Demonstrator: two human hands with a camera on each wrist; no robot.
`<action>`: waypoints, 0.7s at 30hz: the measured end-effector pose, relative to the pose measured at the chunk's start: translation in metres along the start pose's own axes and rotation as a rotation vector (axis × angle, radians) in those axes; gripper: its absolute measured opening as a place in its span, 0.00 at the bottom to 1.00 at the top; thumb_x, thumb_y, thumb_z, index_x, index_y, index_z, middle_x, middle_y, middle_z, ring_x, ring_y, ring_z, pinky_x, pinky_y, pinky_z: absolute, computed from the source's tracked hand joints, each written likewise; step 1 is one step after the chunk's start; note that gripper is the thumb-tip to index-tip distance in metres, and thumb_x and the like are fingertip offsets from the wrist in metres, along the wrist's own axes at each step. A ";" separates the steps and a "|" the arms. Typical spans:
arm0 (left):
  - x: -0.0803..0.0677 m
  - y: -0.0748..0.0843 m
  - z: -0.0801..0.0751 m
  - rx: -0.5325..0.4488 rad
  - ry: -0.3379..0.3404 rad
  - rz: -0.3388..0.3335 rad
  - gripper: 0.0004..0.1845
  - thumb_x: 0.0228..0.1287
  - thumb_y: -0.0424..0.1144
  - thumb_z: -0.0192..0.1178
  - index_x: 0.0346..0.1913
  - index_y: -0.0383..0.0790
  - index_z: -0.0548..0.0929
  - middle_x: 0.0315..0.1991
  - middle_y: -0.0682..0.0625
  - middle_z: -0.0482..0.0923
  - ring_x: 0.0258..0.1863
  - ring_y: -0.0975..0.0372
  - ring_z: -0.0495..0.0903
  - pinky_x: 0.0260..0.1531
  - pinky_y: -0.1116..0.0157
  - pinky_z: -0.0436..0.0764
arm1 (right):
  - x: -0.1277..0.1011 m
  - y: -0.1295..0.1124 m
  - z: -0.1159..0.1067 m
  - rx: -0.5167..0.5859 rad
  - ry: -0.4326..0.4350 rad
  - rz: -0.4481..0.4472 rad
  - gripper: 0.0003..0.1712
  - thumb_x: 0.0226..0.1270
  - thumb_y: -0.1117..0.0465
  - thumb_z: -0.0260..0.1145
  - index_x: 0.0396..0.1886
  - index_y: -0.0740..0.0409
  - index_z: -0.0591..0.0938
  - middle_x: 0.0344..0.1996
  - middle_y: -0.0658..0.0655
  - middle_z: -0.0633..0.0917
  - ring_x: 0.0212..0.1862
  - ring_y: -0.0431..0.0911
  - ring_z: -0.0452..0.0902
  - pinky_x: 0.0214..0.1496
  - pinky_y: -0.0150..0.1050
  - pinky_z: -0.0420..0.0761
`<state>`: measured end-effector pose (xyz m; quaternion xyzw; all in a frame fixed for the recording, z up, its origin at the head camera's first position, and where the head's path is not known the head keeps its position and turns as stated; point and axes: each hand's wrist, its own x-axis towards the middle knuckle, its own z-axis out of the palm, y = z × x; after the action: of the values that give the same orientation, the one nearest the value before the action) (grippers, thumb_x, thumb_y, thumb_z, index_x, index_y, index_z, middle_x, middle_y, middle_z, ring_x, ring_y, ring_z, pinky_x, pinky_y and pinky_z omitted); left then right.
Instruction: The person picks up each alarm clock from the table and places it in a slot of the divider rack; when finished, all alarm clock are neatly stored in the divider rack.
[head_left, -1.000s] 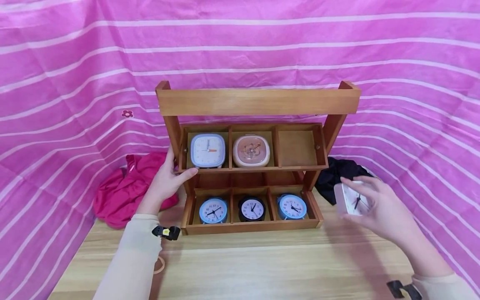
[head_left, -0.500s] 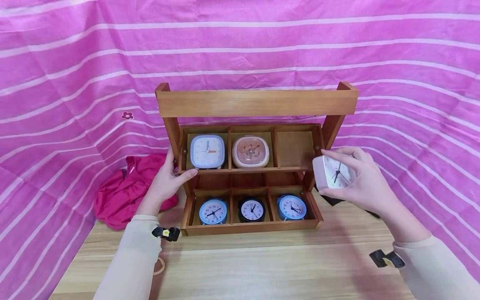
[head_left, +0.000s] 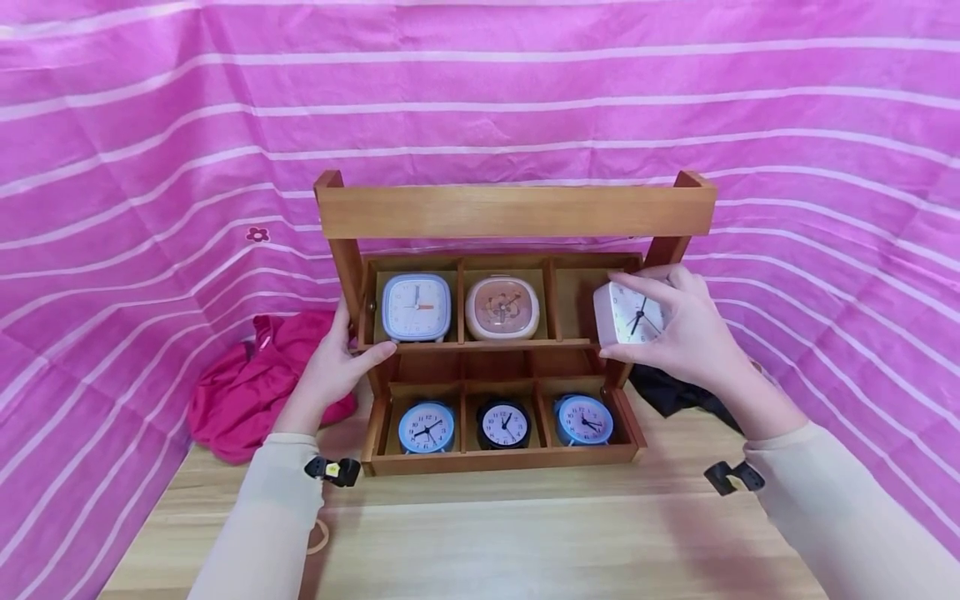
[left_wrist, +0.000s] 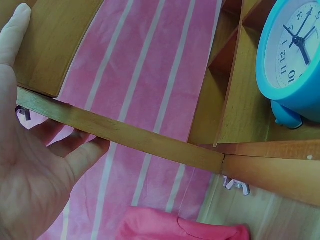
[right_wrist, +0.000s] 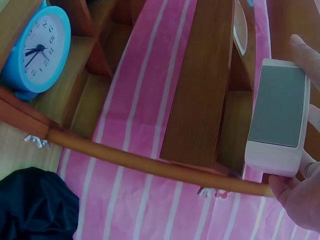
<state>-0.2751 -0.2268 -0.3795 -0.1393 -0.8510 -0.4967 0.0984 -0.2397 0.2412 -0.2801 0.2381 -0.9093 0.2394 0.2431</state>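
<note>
My right hand (head_left: 686, 325) pinches a square white alarm clock (head_left: 632, 313) between thumb and fingers, in front of the upper right compartment of the wooden shelf (head_left: 517, 210). In the right wrist view the clock's (right_wrist: 275, 117) pale grey side faces the camera. At the shelf's left side my left hand (head_left: 337, 354) grips the frame, thumb along the front lower edge of the upper tray and fingers behind the upright. A blue-rimmed clock (head_left: 417, 307) and a pinkish clock (head_left: 502, 308) stand in the upper left and middle compartments.
The lower row holds a blue round clock (head_left: 427, 427), a black one (head_left: 504, 422) and another blue one (head_left: 584, 419). Red cloth (head_left: 251, 392) lies left of the shelf, dark cloth (head_left: 675, 390) right. Behind hangs a pink striped curtain (head_left: 480, 108).
My right hand has carried the white clock leftward and up, from beside the shelf to the upper right compartment. My left hand has stayed on the shelf's side.
</note>
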 end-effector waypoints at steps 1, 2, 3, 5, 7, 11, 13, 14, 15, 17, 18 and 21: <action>0.000 0.000 0.000 -0.001 0.001 0.001 0.57 0.68 0.52 0.71 0.83 0.74 0.38 0.81 0.42 0.58 0.72 0.40 0.70 0.61 0.38 0.78 | 0.002 -0.001 0.001 -0.001 -0.005 -0.001 0.51 0.39 0.50 0.91 0.68 0.53 0.83 0.60 0.66 0.76 0.59 0.59 0.67 0.49 0.54 0.72; 0.000 -0.001 0.000 -0.001 0.002 0.002 0.57 0.68 0.52 0.71 0.83 0.75 0.38 0.81 0.42 0.58 0.71 0.40 0.71 0.61 0.38 0.78 | 0.005 -0.002 0.003 -0.001 -0.008 -0.004 0.51 0.40 0.50 0.91 0.68 0.53 0.83 0.60 0.66 0.76 0.59 0.60 0.67 0.50 0.56 0.73; 0.000 -0.001 0.001 -0.005 0.002 0.006 0.57 0.68 0.51 0.71 0.83 0.74 0.38 0.81 0.42 0.58 0.71 0.40 0.71 0.61 0.38 0.78 | 0.007 -0.003 0.004 0.002 -0.013 -0.006 0.50 0.40 0.49 0.91 0.68 0.53 0.83 0.61 0.67 0.76 0.60 0.60 0.66 0.51 0.57 0.74; 0.000 -0.002 0.001 -0.008 0.001 0.012 0.57 0.68 0.51 0.71 0.83 0.74 0.38 0.81 0.41 0.58 0.70 0.39 0.72 0.61 0.38 0.78 | 0.012 -0.004 0.008 0.012 -0.025 -0.011 0.50 0.41 0.49 0.90 0.69 0.53 0.82 0.62 0.67 0.75 0.60 0.60 0.66 0.52 0.59 0.75; 0.000 -0.002 0.001 -0.010 0.000 0.015 0.57 0.68 0.50 0.71 0.83 0.75 0.37 0.81 0.41 0.58 0.70 0.39 0.72 0.61 0.38 0.78 | 0.016 -0.005 0.013 0.027 -0.039 -0.002 0.50 0.43 0.48 0.89 0.70 0.52 0.82 0.63 0.67 0.74 0.61 0.61 0.66 0.54 0.61 0.76; 0.000 -0.002 0.001 -0.014 -0.004 0.012 0.58 0.68 0.50 0.71 0.83 0.75 0.37 0.81 0.41 0.57 0.70 0.39 0.72 0.60 0.38 0.79 | 0.025 -0.004 0.025 0.042 -0.061 0.023 0.51 0.45 0.47 0.89 0.71 0.51 0.81 0.65 0.67 0.73 0.64 0.61 0.65 0.61 0.64 0.72; 0.000 -0.001 0.000 -0.016 -0.006 0.010 0.58 0.67 0.49 0.72 0.83 0.75 0.37 0.81 0.41 0.57 0.71 0.39 0.71 0.61 0.38 0.78 | 0.029 -0.003 0.030 0.038 -0.062 0.034 0.51 0.44 0.46 0.89 0.71 0.51 0.81 0.66 0.66 0.73 0.66 0.60 0.64 0.65 0.66 0.69; 0.000 -0.001 0.000 -0.018 -0.006 0.011 0.58 0.67 0.49 0.72 0.83 0.75 0.37 0.81 0.42 0.57 0.71 0.39 0.71 0.61 0.38 0.78 | 0.031 -0.003 0.032 0.035 -0.061 0.035 0.51 0.44 0.46 0.89 0.71 0.51 0.81 0.66 0.65 0.73 0.66 0.60 0.64 0.67 0.66 0.66; 0.000 -0.001 0.000 -0.017 -0.005 0.011 0.58 0.68 0.49 0.72 0.83 0.75 0.37 0.81 0.42 0.57 0.71 0.39 0.70 0.61 0.38 0.78 | 0.033 -0.002 0.034 0.031 -0.060 0.032 0.51 0.43 0.46 0.89 0.71 0.51 0.81 0.66 0.65 0.73 0.67 0.59 0.63 0.69 0.67 0.64; 0.000 -0.002 0.000 -0.016 -0.003 0.013 0.58 0.68 0.49 0.71 0.83 0.75 0.37 0.81 0.42 0.57 0.72 0.39 0.70 0.61 0.37 0.78 | 0.036 -0.001 0.039 0.024 -0.060 0.034 0.52 0.43 0.46 0.89 0.71 0.51 0.80 0.66 0.64 0.73 0.67 0.58 0.63 0.71 0.67 0.61; 0.000 -0.002 0.000 -0.012 -0.002 0.015 0.58 0.68 0.49 0.71 0.83 0.75 0.37 0.81 0.42 0.57 0.72 0.39 0.70 0.62 0.37 0.77 | 0.038 -0.001 0.041 0.023 -0.063 0.038 0.52 0.43 0.46 0.89 0.72 0.50 0.80 0.66 0.64 0.73 0.68 0.58 0.63 0.72 0.68 0.61; 0.001 -0.002 0.001 0.001 0.000 0.015 0.57 0.68 0.51 0.71 0.83 0.76 0.37 0.81 0.42 0.57 0.72 0.39 0.69 0.61 0.36 0.77 | 0.040 0.002 0.046 0.021 -0.073 0.053 0.53 0.44 0.46 0.89 0.73 0.50 0.79 0.66 0.64 0.72 0.69 0.58 0.62 0.73 0.69 0.60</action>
<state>-0.2766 -0.2269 -0.3814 -0.1458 -0.8503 -0.4953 0.1022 -0.2866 0.2044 -0.2933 0.2248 -0.9211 0.2465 0.2007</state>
